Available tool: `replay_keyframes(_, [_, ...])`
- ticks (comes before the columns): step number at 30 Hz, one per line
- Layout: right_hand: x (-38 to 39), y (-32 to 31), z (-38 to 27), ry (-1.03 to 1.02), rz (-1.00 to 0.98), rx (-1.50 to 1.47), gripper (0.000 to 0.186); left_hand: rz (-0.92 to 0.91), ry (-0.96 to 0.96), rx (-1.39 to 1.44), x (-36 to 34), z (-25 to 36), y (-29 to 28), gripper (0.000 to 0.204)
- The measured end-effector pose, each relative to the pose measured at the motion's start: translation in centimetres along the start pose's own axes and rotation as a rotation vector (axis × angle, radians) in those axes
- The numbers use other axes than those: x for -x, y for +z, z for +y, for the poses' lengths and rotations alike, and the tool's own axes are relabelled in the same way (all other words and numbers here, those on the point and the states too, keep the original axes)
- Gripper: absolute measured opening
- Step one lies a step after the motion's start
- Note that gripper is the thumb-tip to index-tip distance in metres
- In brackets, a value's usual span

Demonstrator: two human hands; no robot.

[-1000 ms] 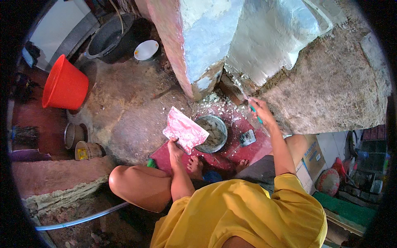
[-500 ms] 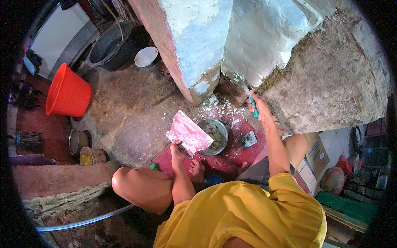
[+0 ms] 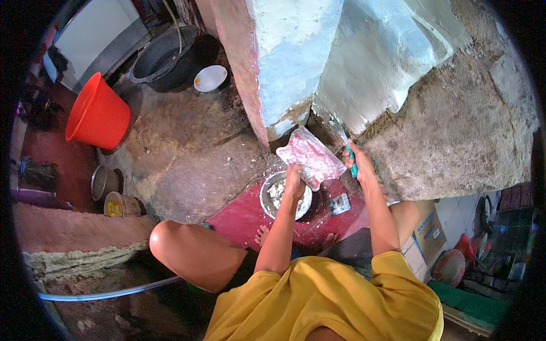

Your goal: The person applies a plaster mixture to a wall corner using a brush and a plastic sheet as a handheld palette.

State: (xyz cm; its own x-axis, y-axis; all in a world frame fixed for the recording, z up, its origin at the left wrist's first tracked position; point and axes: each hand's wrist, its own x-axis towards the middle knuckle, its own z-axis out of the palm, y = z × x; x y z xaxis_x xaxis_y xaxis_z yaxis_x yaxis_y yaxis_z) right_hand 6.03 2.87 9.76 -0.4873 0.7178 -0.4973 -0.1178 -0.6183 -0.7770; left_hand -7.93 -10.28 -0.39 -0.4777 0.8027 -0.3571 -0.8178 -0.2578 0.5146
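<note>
I see the hands apart; the left hand [image 3: 294, 183] grips a white-smeared pink board [image 3: 314, 159], at one o'clock from the bowl [image 3: 263, 199] of white lumps [image 3: 277, 193]; the right hand [image 3: 362, 163], at the board's three o'clock, clasps a green-handled putty knife [image 3: 353, 169], blade towards eleven; a red bucket [image 3: 101, 113] sits at the bowl's ten o'clock.

Floor's [image 3: 187, 176] kinda messy tbh, rough stained brown with a red section up close. That red bit's got a round bowl [image 3: 264, 198] of whitish lumps, and a small flat greyish piece [image 3: 339, 204] just beside it. Red bucket [image 3: 99, 113], big black tub [image 3: 170, 77] and white dish [image 3: 211, 78] sit further off.
</note>
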Motion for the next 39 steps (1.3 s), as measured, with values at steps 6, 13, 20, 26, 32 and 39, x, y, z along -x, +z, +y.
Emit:
replay_keyframes(6, [-0.7,-1.3,0.2,-0.006,-0.007,0.027,0.029,-0.002,0.021,-0.046,-1.6,-0.1,2.9,0.047])
replay_keyframes(13, [0.0,-0.1,0.0,0.055,-0.029,-0.052,0.027,0.049,0.056,-0.010,-3.3,-0.4,2.1,0.042])
replay_keyframes(20, [0.5,0.2,-0.5,0.056,0.005,-0.080,0.022,0.078,-0.015,-0.017,-3.4,-1.3,2.6,0.036])
replay_keyframes(26, [0.5,0.2,-0.3,0.035,-0.025,-0.051,0.025,0.062,0.037,0.008,-3.4,-1.6,2.6,0.040])
replay_keyframes(32, [0.7,0.3,-0.4,0.029,-0.001,-0.050,0.025,0.057,0.004,0.052,-3.5,-1.2,3.2,0.041])
replay_keyframes(39, [0.0,-0.6,-0.3,0.047,0.028,-0.097,0.021,0.144,0.030,0.005,-3.5,-1.5,4.9,0.036])
